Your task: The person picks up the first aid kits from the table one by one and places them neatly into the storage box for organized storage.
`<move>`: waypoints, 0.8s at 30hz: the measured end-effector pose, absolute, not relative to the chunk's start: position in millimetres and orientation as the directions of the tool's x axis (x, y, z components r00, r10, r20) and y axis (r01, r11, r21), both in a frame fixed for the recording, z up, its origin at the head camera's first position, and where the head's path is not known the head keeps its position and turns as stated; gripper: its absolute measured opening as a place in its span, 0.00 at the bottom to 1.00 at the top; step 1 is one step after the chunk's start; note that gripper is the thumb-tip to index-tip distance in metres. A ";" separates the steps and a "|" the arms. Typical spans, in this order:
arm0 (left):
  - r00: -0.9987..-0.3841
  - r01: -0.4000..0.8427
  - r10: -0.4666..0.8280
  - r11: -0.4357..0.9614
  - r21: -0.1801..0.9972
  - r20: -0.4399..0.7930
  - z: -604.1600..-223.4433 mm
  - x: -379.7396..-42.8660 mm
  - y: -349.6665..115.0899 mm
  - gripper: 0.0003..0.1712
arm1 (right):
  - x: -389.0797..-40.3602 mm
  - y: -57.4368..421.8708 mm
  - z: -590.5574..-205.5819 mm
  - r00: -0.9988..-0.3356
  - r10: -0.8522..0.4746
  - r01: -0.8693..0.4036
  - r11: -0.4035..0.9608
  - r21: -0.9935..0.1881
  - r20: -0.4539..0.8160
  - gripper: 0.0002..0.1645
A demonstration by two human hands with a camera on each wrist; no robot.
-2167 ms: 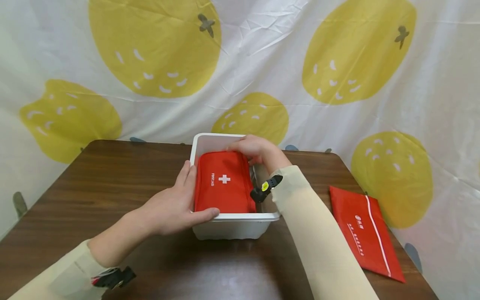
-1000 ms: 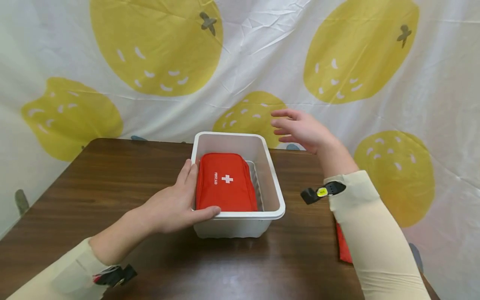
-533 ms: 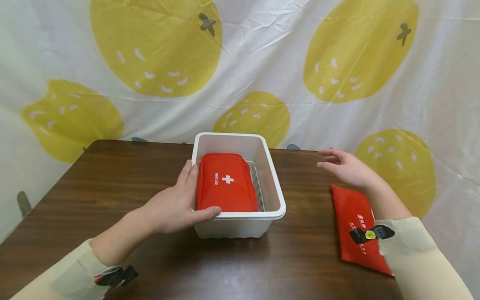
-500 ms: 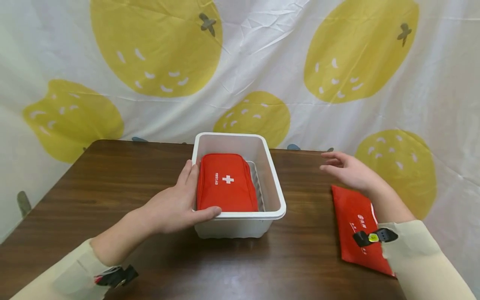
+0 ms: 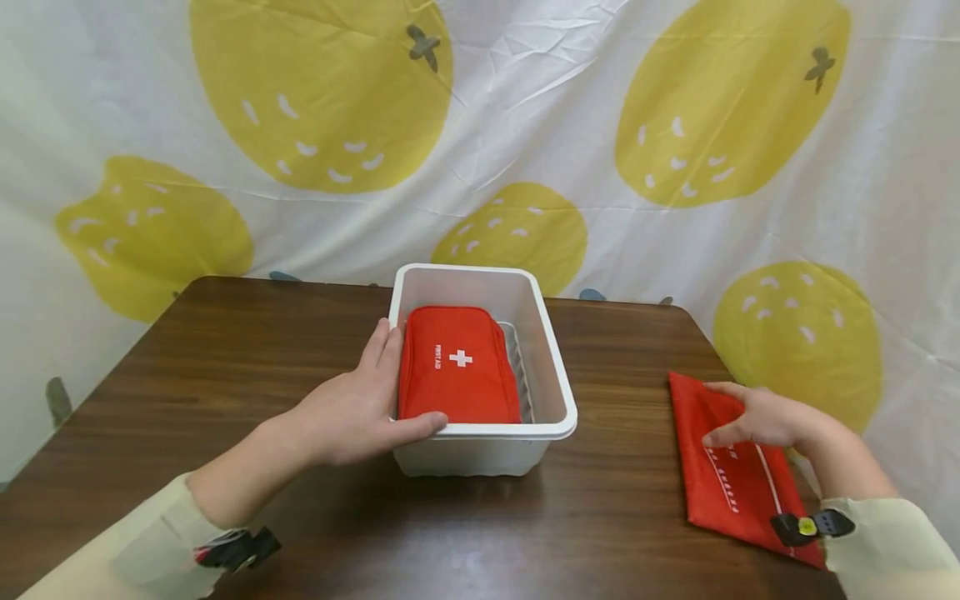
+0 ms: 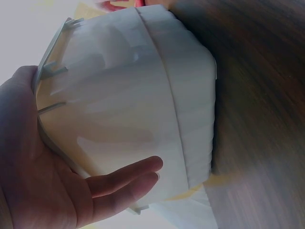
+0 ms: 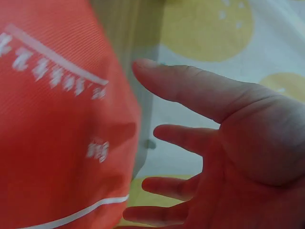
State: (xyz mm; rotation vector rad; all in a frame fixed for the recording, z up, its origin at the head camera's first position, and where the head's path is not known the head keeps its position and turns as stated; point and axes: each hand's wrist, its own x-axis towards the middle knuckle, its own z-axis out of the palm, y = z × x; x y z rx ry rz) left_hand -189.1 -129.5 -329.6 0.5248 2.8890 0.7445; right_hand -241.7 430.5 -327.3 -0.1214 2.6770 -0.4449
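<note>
A white plastic bin stands on the table with a red first aid bag lying inside, toward its left side. My left hand holds the bin's near left corner: the thumb lies over the front rim, and in the left wrist view two fingers run along the outer wall. On the right, a flat red pouch with white lettering lies on the table. My right hand is over its far part, fingers spread. In the right wrist view the thumb points toward the pouch, with nothing between thumb and fingers.
The brown wooden table reaches back to a white curtain printed with large yellow fruit. Inside the bin, to the right of the first aid bag, a strip of ribbed floor shows. The pouch lies along the table's right edge.
My right hand has come out of the bin, risen, and moved right and down to the red pouch. The left hand stays at the bin's corner.
</note>
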 end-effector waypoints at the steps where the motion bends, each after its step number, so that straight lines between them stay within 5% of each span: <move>1: -0.934 0.301 0.356 0.821 0.485 -0.022 -329.7 -188.9 -129.5 0.78 | -241.8 433.2 -330.6 -0.901 -0.152 -0.013 0.946 -0.325 -0.405 0.62; 12: -0.935 0.300 0.353 0.827 0.476 -0.024 -330.3 -189.5 -129.6 0.78 | -247.9 432.0 -348.2 -0.869 -0.133 0.056 0.930 -0.362 -0.476 0.65; 24: -0.935 0.302 0.353 0.830 0.468 -0.023 -328.6 -189.3 -128.4 0.78 | -269.2 404.2 -351.2 -0.889 -0.160 -0.016 0.947 -0.320 -0.429 0.66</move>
